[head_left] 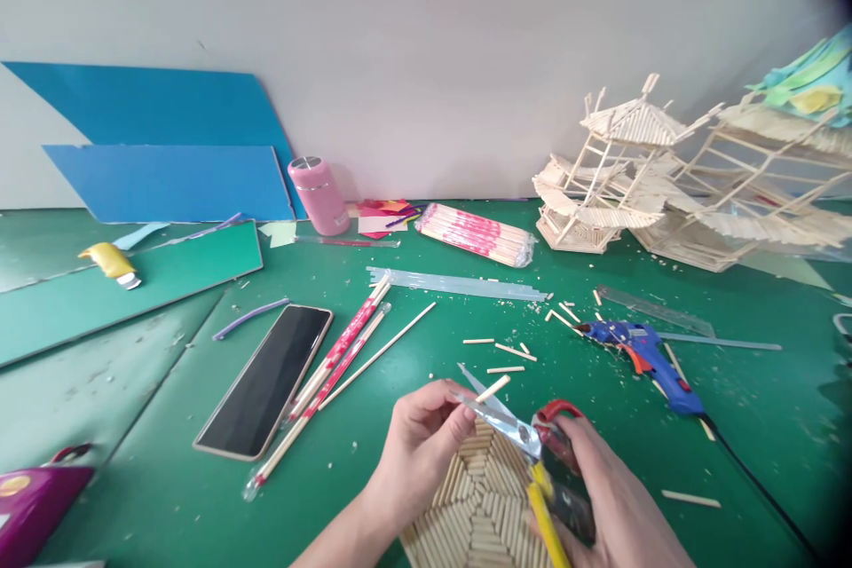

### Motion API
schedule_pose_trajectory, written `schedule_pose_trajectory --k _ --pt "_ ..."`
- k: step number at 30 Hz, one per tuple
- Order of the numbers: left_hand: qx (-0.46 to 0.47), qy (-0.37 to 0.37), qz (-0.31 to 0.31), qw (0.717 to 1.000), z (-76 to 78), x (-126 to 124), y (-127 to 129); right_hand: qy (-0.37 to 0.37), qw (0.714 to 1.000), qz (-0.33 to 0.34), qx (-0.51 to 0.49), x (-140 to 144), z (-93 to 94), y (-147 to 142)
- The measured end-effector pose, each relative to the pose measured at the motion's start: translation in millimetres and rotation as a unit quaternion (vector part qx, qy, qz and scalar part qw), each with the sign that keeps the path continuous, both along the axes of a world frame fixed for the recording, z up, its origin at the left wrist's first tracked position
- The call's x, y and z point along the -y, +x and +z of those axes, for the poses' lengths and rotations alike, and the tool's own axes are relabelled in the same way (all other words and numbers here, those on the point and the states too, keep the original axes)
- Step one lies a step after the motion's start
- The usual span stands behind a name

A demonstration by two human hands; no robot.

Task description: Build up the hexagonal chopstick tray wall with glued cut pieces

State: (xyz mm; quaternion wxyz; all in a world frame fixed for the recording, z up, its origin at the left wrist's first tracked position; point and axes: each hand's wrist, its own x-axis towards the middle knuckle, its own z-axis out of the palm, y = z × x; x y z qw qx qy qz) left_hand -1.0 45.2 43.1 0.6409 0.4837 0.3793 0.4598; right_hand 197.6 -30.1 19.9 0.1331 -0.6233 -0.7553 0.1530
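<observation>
Between the fingertips of my left hand (426,439) is a short wooden stick (493,389), one end poking out to the right. My right hand (616,493) grips scissors (509,430) with red and yellow handles. Their blades are parted, with the stick lying between them. Below both hands lies a panel of wooden sticks (479,506) set in a geometric pattern, partly covered by the hands and scissors. Several cut stick pieces (506,369) are scattered on the green table just beyond the blades.
Right of my hands lies a blue glue gun (642,355) with its cord. Stick-built pavilions (599,186) stand behind it. On the left are a phone (266,382) and wrapped sticks (339,351). Clear glue sticks (459,284), a stick pack (476,233) and a pink bottle (319,195) are farther back.
</observation>
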Motion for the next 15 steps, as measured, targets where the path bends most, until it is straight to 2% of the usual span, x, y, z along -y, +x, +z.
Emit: schedule_pose_trajectory --k 8,11,15 --pt "-0.018 0.058 -0.019 0.998 -6.9 0.3 -3.2 -0.086 0.992 -0.034 -0.085 5.5 -0.6 0.7" --pt "-0.030 0.083 -0.030 0.996 -9.6 1.6 -4.5 -0.089 0.989 -0.048 -0.109 7.3 -3.9 2.1" --pt "-0.098 0.183 -0.034 0.978 -7.6 2.9 -5.8 -0.088 0.985 -0.089 -0.115 11.7 -13.6 1.9"
